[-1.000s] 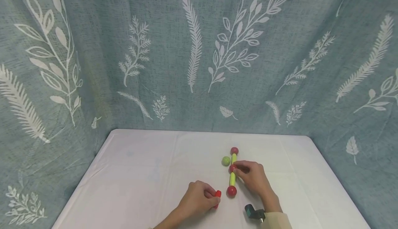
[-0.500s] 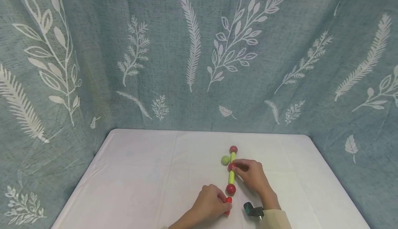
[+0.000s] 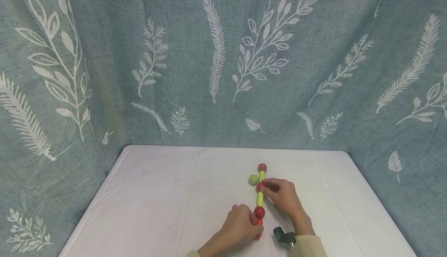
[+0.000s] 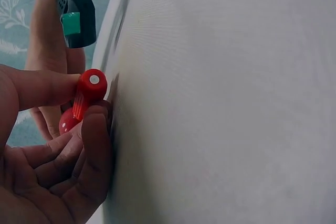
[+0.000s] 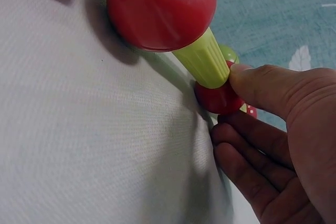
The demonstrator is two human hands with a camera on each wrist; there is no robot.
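A straight line of red balls and yellow-green rods lies on the white table, right of centre. My right hand (image 3: 284, 198) pinches the middle red ball (image 3: 259, 187) between thumb and fingers. One rod (image 3: 260, 199) runs from it to the near red ball (image 3: 259, 212), and another rod (image 3: 262, 176) to the far red ball (image 3: 262, 167). My left hand (image 3: 240, 226) pinches a short red rod (image 4: 90, 93) with a pale round spot on its end. That rod stands in line with the near ball, at its near side; whether they touch I cannot tell.
A green ball (image 3: 253, 179) sits just left of the far rod. The dark wrist camera (image 3: 283, 236) juts out beside the right sleeve (image 3: 309, 246). A blue-green leaf-patterned curtain (image 3: 195, 75) surrounds the back and sides of the white table (image 3: 150, 195).
My left hand has brought the red rod rightward to the near end of the line and turned it into line. The right hand keeps its hold on the middle ball.
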